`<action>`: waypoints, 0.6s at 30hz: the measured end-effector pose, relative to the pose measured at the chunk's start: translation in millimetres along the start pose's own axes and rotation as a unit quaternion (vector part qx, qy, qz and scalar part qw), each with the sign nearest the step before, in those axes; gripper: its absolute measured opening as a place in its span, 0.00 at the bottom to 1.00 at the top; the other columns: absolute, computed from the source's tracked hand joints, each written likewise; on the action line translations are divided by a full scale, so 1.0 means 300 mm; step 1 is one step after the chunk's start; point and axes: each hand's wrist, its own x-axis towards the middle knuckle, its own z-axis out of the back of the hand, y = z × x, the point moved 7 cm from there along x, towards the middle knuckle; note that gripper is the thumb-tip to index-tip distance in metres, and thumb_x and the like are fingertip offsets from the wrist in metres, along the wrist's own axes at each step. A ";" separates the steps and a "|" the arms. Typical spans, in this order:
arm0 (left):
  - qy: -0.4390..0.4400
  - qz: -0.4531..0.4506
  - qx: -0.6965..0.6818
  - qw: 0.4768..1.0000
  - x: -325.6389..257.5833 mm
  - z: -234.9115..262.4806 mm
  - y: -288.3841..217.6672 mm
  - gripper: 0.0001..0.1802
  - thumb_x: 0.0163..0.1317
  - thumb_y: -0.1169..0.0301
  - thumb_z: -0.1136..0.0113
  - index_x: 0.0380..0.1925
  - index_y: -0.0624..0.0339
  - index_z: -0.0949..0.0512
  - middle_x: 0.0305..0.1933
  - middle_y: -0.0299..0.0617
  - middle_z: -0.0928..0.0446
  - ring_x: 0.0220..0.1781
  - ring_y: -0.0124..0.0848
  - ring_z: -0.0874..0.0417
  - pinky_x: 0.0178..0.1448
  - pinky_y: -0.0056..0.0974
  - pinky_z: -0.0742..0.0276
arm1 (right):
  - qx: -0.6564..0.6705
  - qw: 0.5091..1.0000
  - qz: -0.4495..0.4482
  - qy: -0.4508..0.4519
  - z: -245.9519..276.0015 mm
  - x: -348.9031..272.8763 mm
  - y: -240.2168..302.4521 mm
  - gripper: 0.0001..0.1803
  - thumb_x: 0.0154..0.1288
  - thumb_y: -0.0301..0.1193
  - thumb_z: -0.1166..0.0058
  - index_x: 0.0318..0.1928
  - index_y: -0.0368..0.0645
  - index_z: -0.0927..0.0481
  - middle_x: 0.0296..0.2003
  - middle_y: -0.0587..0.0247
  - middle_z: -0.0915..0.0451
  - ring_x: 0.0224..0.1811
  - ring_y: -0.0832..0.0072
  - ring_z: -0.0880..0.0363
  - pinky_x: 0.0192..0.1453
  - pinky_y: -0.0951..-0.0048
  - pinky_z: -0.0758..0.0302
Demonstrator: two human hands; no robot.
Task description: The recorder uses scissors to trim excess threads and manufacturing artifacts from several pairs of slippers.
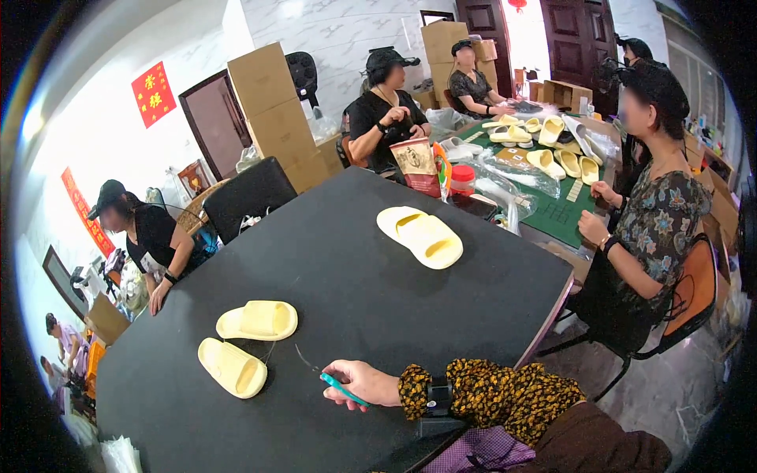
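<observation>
My right hand (363,384) reaches in from the lower right above the dark table (339,315). Its fingers are closed round a small teal-handled tool (341,388). From the tool's front runs a thin, curved dark strand or tip; I cannot tell which. Left of the hand lie two pale yellow slides, the upper slide (257,320) and the lower slide (233,368), close together at one end. A thin clear loop shows beside them. Farther off, two more yellow slides (419,236) rest against each other. My left hand is out of the picture.
A green-topped table (556,209) beyond holds several slides (552,146), plastic bags, a red-lidded jar (463,180) and a red-and-cream bag (416,167). Several people sit or stand around. One person's hand (160,296) touches the table's left edge. A black chair (248,197) stands behind.
</observation>
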 end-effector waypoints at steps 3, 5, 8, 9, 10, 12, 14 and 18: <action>0.011 -0.018 -0.008 1.000 0.000 0.004 -0.018 0.15 0.64 0.68 0.48 0.47 0.64 0.24 0.39 0.50 0.28 0.31 0.41 0.28 0.35 0.40 0.32 | 0.002 1.000 0.003 0.007 -0.003 0.006 0.000 0.27 0.61 0.36 0.43 0.56 0.36 0.35 0.26 0.66 0.26 0.18 0.82 0.27 0.14 0.81 0.31; 0.017 -0.024 -0.014 0.999 0.002 0.006 -0.017 0.15 0.64 0.68 0.49 0.47 0.64 0.23 0.39 0.51 0.28 0.31 0.42 0.28 0.35 0.40 0.32 | -0.004 1.000 0.010 0.008 0.003 0.006 0.001 0.27 0.61 0.36 0.43 0.56 0.36 0.35 0.26 0.66 0.26 0.18 0.83 0.27 0.14 0.81 0.31; 0.022 -0.034 -0.020 0.999 0.000 0.005 -0.019 0.16 0.65 0.67 0.51 0.46 0.66 0.23 0.39 0.51 0.28 0.31 0.42 0.28 0.35 0.41 0.32 | 0.000 1.000 0.008 0.000 0.009 0.002 0.008 0.27 0.61 0.36 0.43 0.56 0.36 0.35 0.26 0.66 0.26 0.18 0.83 0.27 0.14 0.81 0.31; 0.021 -0.038 -0.020 0.999 -0.002 0.005 -0.020 0.16 0.65 0.67 0.51 0.46 0.66 0.23 0.39 0.51 0.28 0.31 0.42 0.28 0.35 0.41 0.32 | 0.000 1.000 0.007 0.000 0.007 0.000 0.009 0.27 0.61 0.36 0.43 0.56 0.36 0.35 0.26 0.66 0.26 0.18 0.83 0.27 0.14 0.81 0.31; 0.021 -0.038 -0.020 0.999 -0.002 0.005 -0.020 0.16 0.65 0.67 0.51 0.46 0.66 0.23 0.39 0.51 0.28 0.31 0.42 0.28 0.35 0.41 0.32 | -0.001 1.000 0.006 -0.001 0.004 -0.001 0.011 0.27 0.61 0.36 0.43 0.56 0.36 0.35 0.26 0.66 0.26 0.18 0.82 0.27 0.14 0.81 0.31; 0.017 -0.045 -0.036 0.998 0.000 0.005 -0.022 0.15 0.65 0.68 0.51 0.46 0.66 0.23 0.38 0.52 0.28 0.30 0.42 0.27 0.35 0.41 0.32 | -0.003 1.000 0.005 -0.002 0.003 -0.003 0.010 0.27 0.61 0.36 0.43 0.56 0.36 0.35 0.26 0.66 0.26 0.18 0.82 0.27 0.14 0.81 0.31; 0.020 -0.044 -0.039 0.998 0.001 0.004 -0.024 0.15 0.65 0.68 0.51 0.45 0.66 0.23 0.37 0.52 0.28 0.30 0.42 0.27 0.35 0.41 0.32 | 0.002 1.000 0.006 -0.003 0.003 -0.002 0.005 0.26 0.61 0.36 0.43 0.55 0.36 0.34 0.26 0.66 0.26 0.18 0.82 0.27 0.14 0.81 0.31; 0.025 -0.040 -0.049 0.998 0.001 0.002 -0.020 0.14 0.64 0.68 0.50 0.44 0.65 0.22 0.37 0.52 0.27 0.30 0.42 0.27 0.34 0.41 0.33 | -0.011 1.000 0.006 -0.006 0.003 -0.006 0.007 0.26 0.61 0.36 0.43 0.55 0.36 0.34 0.26 0.66 0.26 0.19 0.82 0.27 0.14 0.81 0.31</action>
